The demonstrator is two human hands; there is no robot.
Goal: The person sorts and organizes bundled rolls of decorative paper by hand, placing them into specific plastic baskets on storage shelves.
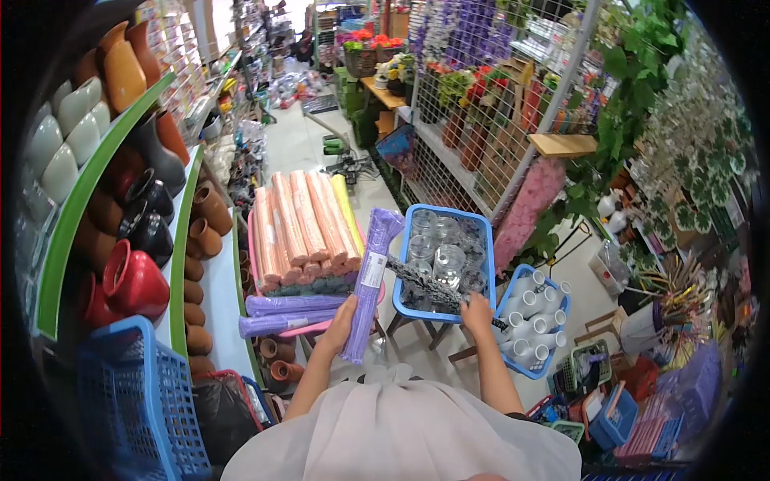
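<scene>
My left hand point(341, 322) is wrapped round a long purple wrapped bundle point(373, 280) with a white label, held upright and slightly tilted. My right hand point(477, 314) grips a dark grey, feathery strip point(429, 284) that runs up and left towards the bundle, above the glass jars point(450, 258). These jars stand in a blue basket point(405, 240). Left of the bundle, a pink basket point(255, 240) holds peach rolls point(301, 216), a yellow roll point(346, 210) and more purple bundles point(281, 313).
White vases point(529, 330) fill a blue basket point(568, 305) at the right. Shelves with red vases point(136, 276) and brown pots stand at the left. A blue crate point(144, 393) is at the lower left. A wire rack point(481, 120) with flowers rises behind.
</scene>
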